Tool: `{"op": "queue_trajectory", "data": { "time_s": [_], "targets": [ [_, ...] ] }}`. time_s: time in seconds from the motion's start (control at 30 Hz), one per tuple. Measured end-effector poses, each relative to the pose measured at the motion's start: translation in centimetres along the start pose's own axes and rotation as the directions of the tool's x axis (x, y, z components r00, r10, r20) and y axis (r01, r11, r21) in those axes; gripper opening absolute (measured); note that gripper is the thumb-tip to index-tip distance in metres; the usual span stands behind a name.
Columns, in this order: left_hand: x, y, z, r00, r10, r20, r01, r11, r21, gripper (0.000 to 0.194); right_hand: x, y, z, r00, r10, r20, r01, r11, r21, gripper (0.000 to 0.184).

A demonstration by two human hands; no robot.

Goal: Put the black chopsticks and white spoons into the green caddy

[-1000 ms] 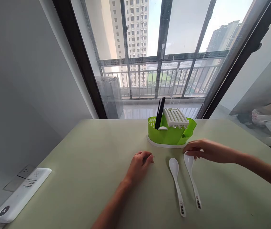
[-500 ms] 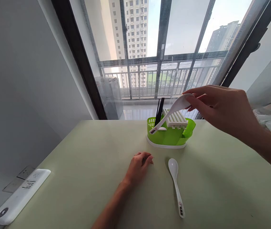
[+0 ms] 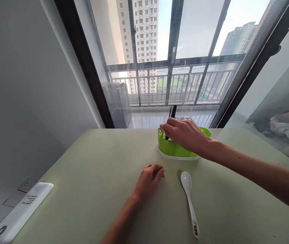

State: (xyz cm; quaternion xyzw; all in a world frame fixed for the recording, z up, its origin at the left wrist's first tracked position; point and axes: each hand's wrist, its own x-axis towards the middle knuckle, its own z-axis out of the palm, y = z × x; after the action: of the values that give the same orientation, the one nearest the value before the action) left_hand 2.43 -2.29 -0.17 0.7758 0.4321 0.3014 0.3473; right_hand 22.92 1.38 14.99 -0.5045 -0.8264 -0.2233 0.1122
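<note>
My right hand (image 3: 182, 134) is over the left part of a green utensil caddy (image 3: 169, 149) with a white base. Its fingers are closed on a white spoon (image 3: 162, 130), which is mostly hidden by the hand and the caddy wall. Black chopsticks (image 3: 174, 111) stand upright in the caddy just behind the fingers. My left hand (image 3: 150, 178) rests on the table in front of the caddy, its fingers loosely curled with nothing seen in them. To its right, a second white spoon (image 3: 190, 205) lies on the table, bowl toward the caddy and printed handle end toward me.
The pale green table (image 3: 103, 169) reaches back to a large window (image 3: 157, 61) with dark frames. At the left edge lies a long white device (image 3: 23, 211) with a round black mark, near a wall socket (image 3: 27, 184). A grey wall rises on the left.
My right hand has moved left and down with the spoon, from above the caddy's right side to its left compartment. The left hand stays almost in place.
</note>
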Motion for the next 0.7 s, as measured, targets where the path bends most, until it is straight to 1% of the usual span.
{"op": "queue_trajectory", "data": {
  "time_s": [0.2,0.4,0.47,0.53,0.57,0.63,0.7],
  "targets": [
    [0.0,0.0,0.0,1.000,-0.008,-0.001,0.008,1.000,0.001,0.030,0.2,-1.3,0.7,0.989,0.003,0.150,-0.001,1.000,-0.010,0.025],
    [0.0,-0.2,0.0,1.000,-0.010,0.004,0.010,1.000,0.003,0.031,-0.6,-1.7,1.1,0.988,0.046,0.145,-0.048,0.999,0.011,0.024],
    [0.1,-0.1,0.0,1.000,-0.008,-0.002,0.008,1.000,0.001,0.030,-1.5,-1.6,0.8,0.995,0.042,0.093,-0.047,0.998,0.047,0.018],
    [0.1,0.1,0.0,1.000,-0.006,-0.008,0.006,1.000,0.000,0.029,-2.9,-1.4,0.4,0.998,0.045,-0.034,-0.042,0.993,0.107,0.018],
    [0.0,0.2,-0.1,1.000,-0.006,-0.010,0.006,1.000,0.001,0.029,-3.7,-1.4,0.1,0.992,0.051,-0.113,-0.034,0.988,0.151,0.020],
    [0.0,0.4,-0.1,1.000,-0.011,-0.010,0.011,1.000,0.006,0.029,-5.7,-1.4,-0.1,0.964,0.081,-0.253,-0.008,0.960,0.278,0.019],
    [0.1,0.5,-0.1,1.000,-0.019,-0.008,0.019,1.000,0.006,0.027,-7.8,-1.5,0.3,0.933,0.160,-0.322,-0.006,0.902,0.432,0.014]
  ]
}}
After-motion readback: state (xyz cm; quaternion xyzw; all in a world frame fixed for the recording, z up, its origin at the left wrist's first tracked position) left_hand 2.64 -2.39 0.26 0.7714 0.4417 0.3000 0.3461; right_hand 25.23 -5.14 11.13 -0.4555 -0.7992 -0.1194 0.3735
